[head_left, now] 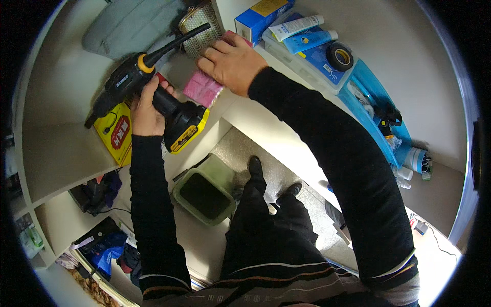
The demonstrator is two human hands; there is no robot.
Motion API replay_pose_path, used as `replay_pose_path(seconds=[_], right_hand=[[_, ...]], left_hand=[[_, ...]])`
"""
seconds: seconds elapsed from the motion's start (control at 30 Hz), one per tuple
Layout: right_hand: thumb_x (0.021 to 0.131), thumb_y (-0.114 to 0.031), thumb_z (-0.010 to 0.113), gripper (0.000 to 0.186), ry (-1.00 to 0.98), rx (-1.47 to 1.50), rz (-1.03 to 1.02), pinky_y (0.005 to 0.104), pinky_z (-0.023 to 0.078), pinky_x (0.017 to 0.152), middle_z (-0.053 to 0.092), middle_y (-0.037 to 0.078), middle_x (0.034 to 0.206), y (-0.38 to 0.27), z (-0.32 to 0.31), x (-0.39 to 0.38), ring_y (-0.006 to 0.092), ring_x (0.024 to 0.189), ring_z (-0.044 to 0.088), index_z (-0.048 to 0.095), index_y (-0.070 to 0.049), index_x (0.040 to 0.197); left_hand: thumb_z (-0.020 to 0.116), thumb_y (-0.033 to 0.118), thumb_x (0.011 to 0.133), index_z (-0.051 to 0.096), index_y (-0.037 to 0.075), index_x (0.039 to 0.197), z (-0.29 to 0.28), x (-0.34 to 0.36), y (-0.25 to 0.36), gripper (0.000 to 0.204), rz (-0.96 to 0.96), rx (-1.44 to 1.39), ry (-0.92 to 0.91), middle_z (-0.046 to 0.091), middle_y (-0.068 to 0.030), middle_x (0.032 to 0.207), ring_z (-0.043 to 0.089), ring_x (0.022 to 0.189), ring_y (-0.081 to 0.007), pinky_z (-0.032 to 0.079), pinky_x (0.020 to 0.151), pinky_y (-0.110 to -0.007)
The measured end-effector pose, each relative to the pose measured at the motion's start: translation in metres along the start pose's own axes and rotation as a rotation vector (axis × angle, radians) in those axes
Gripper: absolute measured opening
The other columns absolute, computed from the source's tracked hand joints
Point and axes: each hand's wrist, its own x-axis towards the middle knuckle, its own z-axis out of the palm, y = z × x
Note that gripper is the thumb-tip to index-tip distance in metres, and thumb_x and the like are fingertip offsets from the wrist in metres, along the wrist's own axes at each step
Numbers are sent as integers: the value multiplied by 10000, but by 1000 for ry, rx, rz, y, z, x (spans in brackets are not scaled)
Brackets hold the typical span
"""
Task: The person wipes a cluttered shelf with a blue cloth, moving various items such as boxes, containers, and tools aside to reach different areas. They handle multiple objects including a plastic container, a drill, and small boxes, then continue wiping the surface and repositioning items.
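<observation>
A black cordless blower [123, 84] with a yellow-orange collar and a long narrow nozzle is in my left hand [148, 110], whose fingers wrap round its handle. The nozzle points up and to the right, and a yellow-and-black battery [188, 130] sits at the base. Just right of the blower, my right hand [232, 64] is bent over a pink packet [203, 88] in clear wrap. Its fingertips are hidden, and pink shows on both sides of the hand. A yellow packet [117, 134] with a red label lies behind my left wrist.
On the shelf are a grey bag [128, 28] and a patterned clasp purse [199, 30]. To the right stand a blue box [258, 20], tubes [302, 25], black tape [339, 56] and a blue basket [358, 97]. A green bin [204, 197] stands below.
</observation>
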Motion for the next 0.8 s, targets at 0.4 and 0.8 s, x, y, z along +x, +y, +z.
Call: replay_pose_path(seconds=[0.4, 0.8], right_hand=[[647, -30, 842, 768, -120, 144, 819, 491, 470, 1012, 566, 204, 1303, 13, -169, -296, 405, 1199, 549, 524, -24, 1347], [826, -28, 618, 544, 93, 502, 277, 438, 471, 1077, 532, 177, 1442, -16, -69, -106, 362, 1336, 521, 559, -1, 1367]], left_hand=[[664, 254, 1007, 633, 93, 1092, -11, -38, 12, 185, 45, 88, -75, 645, -16, 976, 622, 911, -169, 522, 865, -361], [635, 243, 1025, 607, 108, 1163, -24, -71, 21, 195, -26, 36, -194, 646, -44, 1023, 622, 953, -188, 527, 910, -380]])
